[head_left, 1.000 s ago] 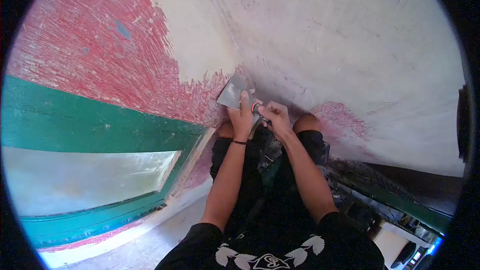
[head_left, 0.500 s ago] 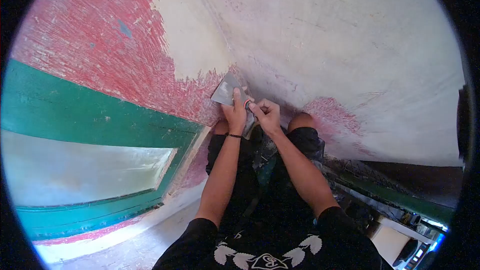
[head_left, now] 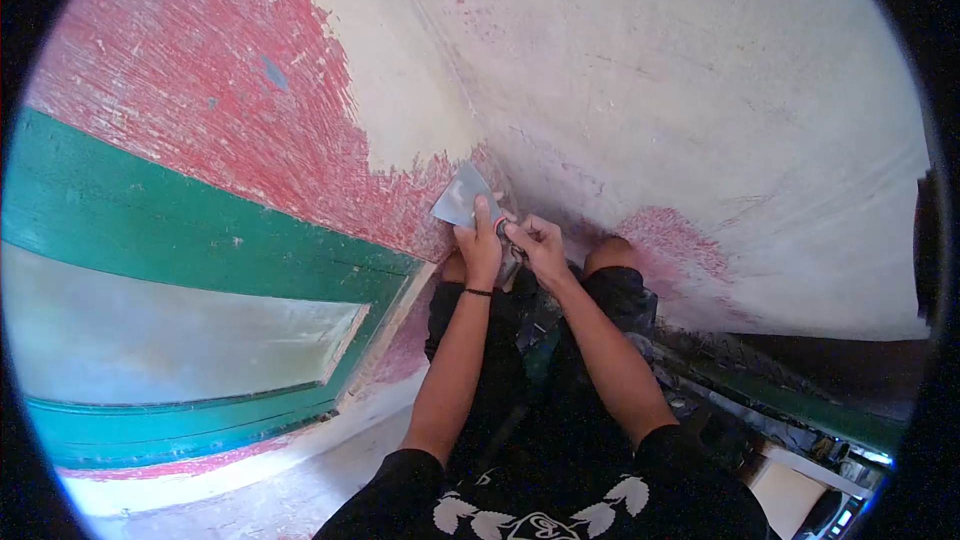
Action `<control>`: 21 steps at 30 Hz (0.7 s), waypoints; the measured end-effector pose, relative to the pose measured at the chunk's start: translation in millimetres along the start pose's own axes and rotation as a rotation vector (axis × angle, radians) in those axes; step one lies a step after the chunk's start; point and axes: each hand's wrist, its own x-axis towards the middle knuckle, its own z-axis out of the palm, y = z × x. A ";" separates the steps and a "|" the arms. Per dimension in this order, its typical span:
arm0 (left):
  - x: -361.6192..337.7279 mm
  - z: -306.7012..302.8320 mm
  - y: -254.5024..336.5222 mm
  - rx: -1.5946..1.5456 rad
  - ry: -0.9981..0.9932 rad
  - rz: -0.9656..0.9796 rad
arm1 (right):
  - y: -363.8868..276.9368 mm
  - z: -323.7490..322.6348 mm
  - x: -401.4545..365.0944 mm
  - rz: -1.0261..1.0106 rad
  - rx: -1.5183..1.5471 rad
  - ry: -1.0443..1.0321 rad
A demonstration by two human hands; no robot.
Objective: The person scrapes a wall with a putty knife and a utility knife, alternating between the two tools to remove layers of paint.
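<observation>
My left hand [head_left: 480, 248] is closed round a wide putty knife [head_left: 459, 194], with its thumb laid along the flat grey metal blade. The blade points up and to the left, in front of the red-streaked wall near the corner. My right hand [head_left: 541, 248] is closed, its thumb and fingers pinching at a small red-and-dark part by the knife's handle end. Most of that handle is hidden by the fingers. Something greyish hangs just below the two hands, too shadowed to name.
On the left, a green wooden frame [head_left: 180, 225] surrounds a pale panel. The left wall [head_left: 230, 70] has scraped red paint and a cream patch; the right wall [head_left: 700, 90] is whitish. My knees are close to the corner. A dark ledge with clutter lies lower right.
The view has shifted, so walls, frame and hands appear slightly further right and lower. Both hands keep nearly the same hold on the putty knife.
</observation>
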 end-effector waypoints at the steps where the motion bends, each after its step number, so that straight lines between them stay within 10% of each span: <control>1: -2.2 -2.2 2.1 0.005 -0.010 -0.017 | 2.9 2.5 -2.6 0.007 0.025 0.012; 21: -3.2 6.9 8.6 -0.080 -0.031 0.032 | -20.8 -13.4 5.1 0.238 -0.010 0.004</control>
